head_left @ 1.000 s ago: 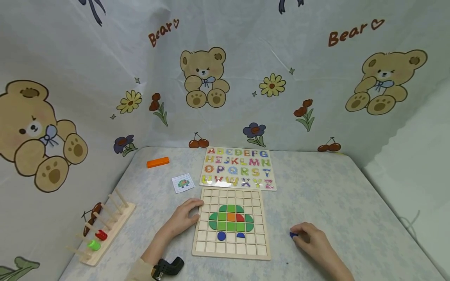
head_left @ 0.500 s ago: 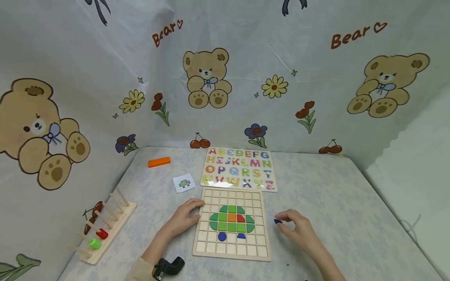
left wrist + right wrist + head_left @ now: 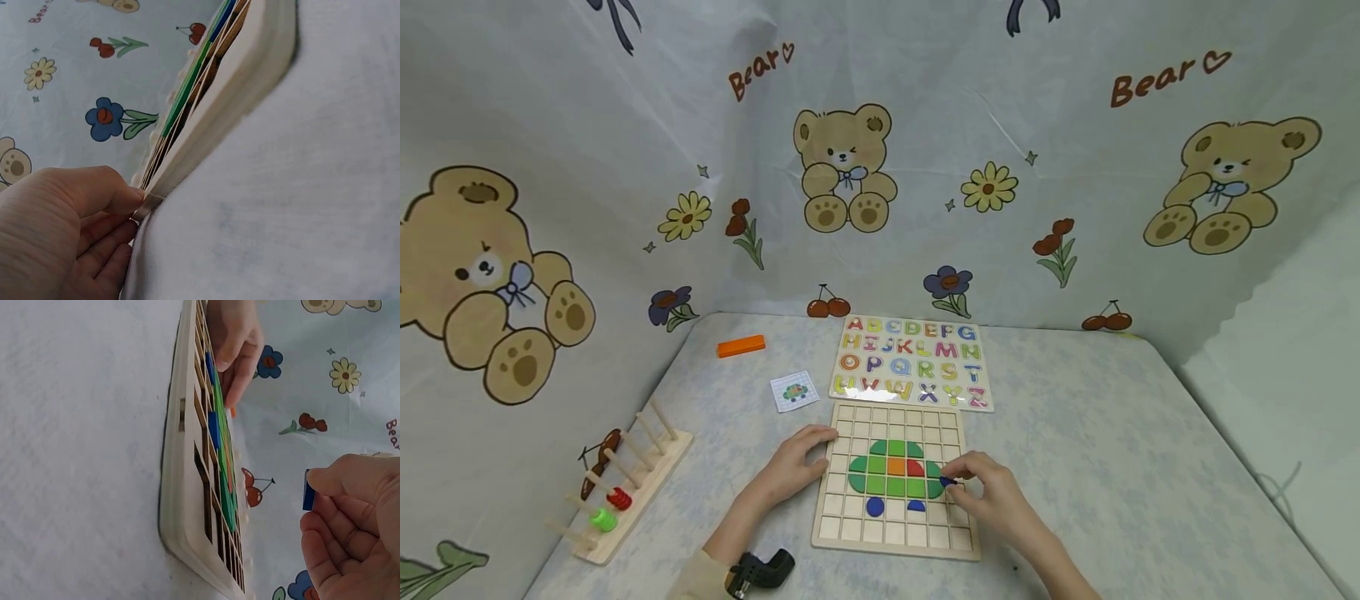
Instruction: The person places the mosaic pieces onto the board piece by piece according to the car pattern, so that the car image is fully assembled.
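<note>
A wooden grid board (image 3: 842,527) holds green, orange and red pieces in a car-like pattern. Below them in its cells sit a blue round piece (image 3: 875,507) and a blue half-round piece (image 3: 916,506). My left hand (image 3: 790,462) rests at the board's left edge, thumb and forefinger spread apart along it; the left wrist view has the fingertips right at the rim. Between thumb and forefinger, my right hand (image 3: 992,492) pinches a small flat blue puzzle piece (image 3: 309,490). From above this piece overlaps the board's right side; the right wrist view places it above the board.
Behind the board lies an alphabet board (image 3: 910,360). Further left are a small picture card (image 3: 794,392) and an orange bar (image 3: 741,346). A wooden peg rack (image 3: 640,500) with red and green rings stands at the left. A patterned cloth (image 3: 917,167) rises behind the table.
My right hand has moved left with the blue piece, from the table beside the board to over the board's right side. My left hand stays at the left edge.
</note>
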Available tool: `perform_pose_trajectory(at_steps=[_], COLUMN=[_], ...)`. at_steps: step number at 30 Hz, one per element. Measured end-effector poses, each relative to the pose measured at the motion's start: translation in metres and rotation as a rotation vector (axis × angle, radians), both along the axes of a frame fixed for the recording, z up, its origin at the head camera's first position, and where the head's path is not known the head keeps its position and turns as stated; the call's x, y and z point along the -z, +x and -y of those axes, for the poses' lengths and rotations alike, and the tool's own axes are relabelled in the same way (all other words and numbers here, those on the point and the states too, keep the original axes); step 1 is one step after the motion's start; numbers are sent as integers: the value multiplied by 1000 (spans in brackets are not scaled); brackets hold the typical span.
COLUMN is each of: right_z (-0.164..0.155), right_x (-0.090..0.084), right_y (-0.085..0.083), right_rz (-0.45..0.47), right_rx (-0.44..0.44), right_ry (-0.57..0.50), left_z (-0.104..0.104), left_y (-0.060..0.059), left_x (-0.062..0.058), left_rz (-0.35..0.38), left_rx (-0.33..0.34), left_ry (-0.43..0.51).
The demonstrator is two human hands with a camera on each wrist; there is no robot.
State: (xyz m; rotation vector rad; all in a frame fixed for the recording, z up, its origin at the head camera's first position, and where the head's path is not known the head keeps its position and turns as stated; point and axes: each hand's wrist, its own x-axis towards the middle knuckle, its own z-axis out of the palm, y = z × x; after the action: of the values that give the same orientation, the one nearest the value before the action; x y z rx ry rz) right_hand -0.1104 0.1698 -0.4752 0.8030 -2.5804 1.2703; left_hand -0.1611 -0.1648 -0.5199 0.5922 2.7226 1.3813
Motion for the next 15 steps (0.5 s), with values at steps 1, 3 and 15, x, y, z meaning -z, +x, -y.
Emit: perform_pose_trajectory(at_steps=[1,3,15], right_z=[2,6,26], right_x=[1,2,13], right_y=[0,0,5], right_rz=[0,3,116], right_rx=[-16,-39,-134], right_ry=[-13,-27,-35], left_z=[0,0,1], left_y=[0,0,0], left_x=[0,1,1], left_rz=[3,3,10], left_rx=[0,0,5], left_ry=[0,1,5])
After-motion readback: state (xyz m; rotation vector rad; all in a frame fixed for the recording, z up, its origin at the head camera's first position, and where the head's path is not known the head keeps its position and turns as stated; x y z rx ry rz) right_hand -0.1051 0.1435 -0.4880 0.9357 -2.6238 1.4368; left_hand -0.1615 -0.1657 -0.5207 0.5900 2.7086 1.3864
